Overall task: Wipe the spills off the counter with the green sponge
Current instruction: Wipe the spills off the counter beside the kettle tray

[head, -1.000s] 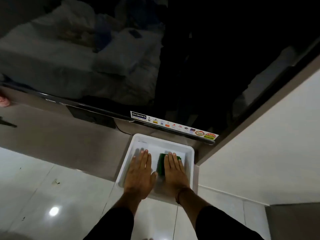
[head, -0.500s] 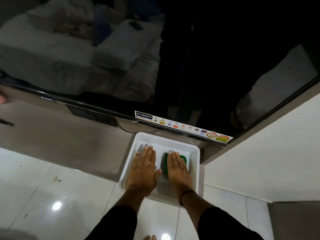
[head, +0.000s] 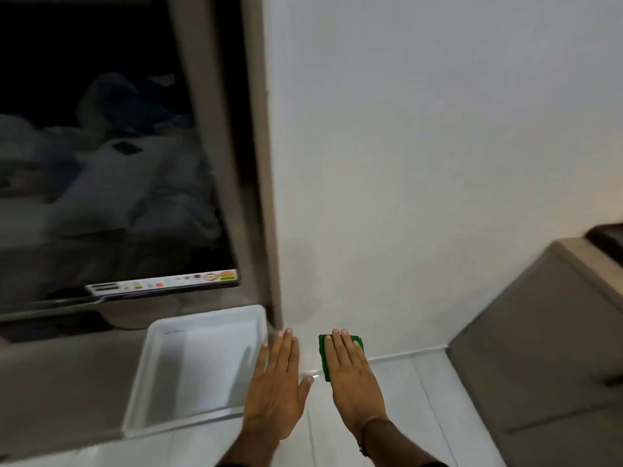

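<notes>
Right hand [head: 350, 372] flat, hiding most of green sponge [head: 324, 355]; surroundings blurred.

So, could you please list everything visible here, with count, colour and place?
green sponge: one, green, flat under the right hand, right of the tray.
tray: one, white, shallow, left of both hands, nothing visible inside.
television: one, black reflective screen, upper left, sticker strip along its lower edge.
wall: one, white, centre and right.
brown unit: one, grey-brown, lower right.
left hand: one, flat and open, beside the tray's right rim.
right hand: one, flat, pressing on the sponge; band at the wrist.
</notes>
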Available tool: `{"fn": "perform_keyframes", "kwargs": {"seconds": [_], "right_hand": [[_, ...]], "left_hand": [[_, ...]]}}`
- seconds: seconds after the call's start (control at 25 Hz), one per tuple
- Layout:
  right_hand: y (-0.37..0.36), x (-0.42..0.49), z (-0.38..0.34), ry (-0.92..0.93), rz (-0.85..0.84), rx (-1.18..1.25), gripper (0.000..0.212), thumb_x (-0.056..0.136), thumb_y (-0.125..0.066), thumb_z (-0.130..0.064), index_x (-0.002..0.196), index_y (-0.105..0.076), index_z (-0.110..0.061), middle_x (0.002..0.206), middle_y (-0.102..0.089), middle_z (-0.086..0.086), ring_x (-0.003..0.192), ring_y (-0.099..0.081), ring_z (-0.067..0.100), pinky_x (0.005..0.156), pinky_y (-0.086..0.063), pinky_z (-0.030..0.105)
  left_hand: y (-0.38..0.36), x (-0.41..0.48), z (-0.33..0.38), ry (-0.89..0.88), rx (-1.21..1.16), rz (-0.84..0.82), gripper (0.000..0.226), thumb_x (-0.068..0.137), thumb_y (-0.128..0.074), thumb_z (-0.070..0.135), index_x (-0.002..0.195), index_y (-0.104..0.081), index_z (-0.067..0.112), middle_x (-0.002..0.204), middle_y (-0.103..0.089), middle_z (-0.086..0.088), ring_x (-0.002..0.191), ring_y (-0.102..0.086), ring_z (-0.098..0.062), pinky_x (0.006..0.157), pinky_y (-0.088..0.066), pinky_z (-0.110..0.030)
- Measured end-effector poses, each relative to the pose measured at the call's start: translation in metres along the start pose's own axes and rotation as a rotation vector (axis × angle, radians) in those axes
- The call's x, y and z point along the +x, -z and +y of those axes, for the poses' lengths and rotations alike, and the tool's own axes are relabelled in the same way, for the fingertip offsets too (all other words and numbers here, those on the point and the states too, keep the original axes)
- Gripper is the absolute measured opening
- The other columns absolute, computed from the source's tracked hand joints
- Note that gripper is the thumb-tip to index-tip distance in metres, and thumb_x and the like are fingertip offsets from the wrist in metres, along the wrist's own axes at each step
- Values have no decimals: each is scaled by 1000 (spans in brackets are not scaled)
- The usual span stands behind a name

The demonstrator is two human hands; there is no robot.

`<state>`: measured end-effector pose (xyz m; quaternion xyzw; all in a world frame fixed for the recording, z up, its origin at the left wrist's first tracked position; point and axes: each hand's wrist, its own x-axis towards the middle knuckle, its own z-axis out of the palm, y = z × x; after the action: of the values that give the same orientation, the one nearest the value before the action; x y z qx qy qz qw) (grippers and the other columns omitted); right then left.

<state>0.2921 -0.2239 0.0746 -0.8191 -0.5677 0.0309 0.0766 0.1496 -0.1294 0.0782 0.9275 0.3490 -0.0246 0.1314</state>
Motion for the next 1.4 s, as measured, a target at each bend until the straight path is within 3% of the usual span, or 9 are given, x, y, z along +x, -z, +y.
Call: {"fn": "perform_keyframes", "kwargs": {"seconds": [0.08,0.16,0.32,0.48,0.6,0.8,1.04,1.2,1.4], "right_hand": [[19,-33,60,-95,75,-19,83,77,-74,4,150,-36,-5,157,-40,17,146,-35,36,115,-22,46],[33,-68,123,-193,130,-30,81,84,-65,5,154,-27,-6,162,-30,17,150,-24,35,118,-13,46],[60,-141,236,-366,207,-45,76,94,-45,8,158,-8,-11,168,-9,13,155,-4,33,119,6,44],[90,-216,336,-556,226,-71,81,90,-39,13,158,-4,-12,169,-3,12,155,4,31,125,3,45],[110,-259,395,-706,283,-89,81,89,-39,14,158,-5,-12,169,-6,13,155,2,30,126,1,45],[135,-328,492,-939,291,-168,68,95,-34,8,158,-10,-7,167,-12,18,154,-5,35,126,-5,48],[154,-371,589,-1172,345,-177,77,89,-62,5,155,-26,-8,163,-29,16,151,-22,34,120,-9,43],[155,-389,638,-1308,304,-107,72,102,-50,-8,158,-6,-16,168,-6,7,153,3,23,121,3,41],[154,-396,680,-1403,172,-94,78,100,-56,-20,157,-3,-16,168,-4,9,154,2,27,123,-1,46]], "left_hand": [[-4,15,67,-80,28,-41,110,65,47,71,156,23,15,170,23,-9,157,21,-29,117,24,-43],[-7,29,138,-167,95,-91,118,57,51,69,158,24,14,171,25,-8,157,22,-28,123,19,-47],[-25,54,269,-338,169,-82,112,67,41,71,161,20,14,172,24,-7,157,22,-28,116,28,-45],[-51,73,403,-518,206,-67,84,99,2,68,163,16,15,174,18,-7,158,18,-29,124,20,-48],[-65,82,488,-695,189,-29,86,97,1,67,163,12,13,174,16,-9,158,19,-28,117,26,-46],[-88,117,620,-973,181,4,80,105,-13,58,165,1,8,175,5,-14,159,13,-30,129,4,-54],[-119,177,763,-1191,131,-36,78,109,-31,54,165,0,9,176,1,-13,160,7,-29,129,-2,-55],[-142,206,838,-1315,133,-95,76,108,-33,53,165,-10,9,176,-7,-15,161,-1,-32,129,-5,-57],[-166,231,890,-1370,161,-156,76,108,-30,56,165,-9,10,176,-6,-14,160,2,-32,129,-4,-57]]}}
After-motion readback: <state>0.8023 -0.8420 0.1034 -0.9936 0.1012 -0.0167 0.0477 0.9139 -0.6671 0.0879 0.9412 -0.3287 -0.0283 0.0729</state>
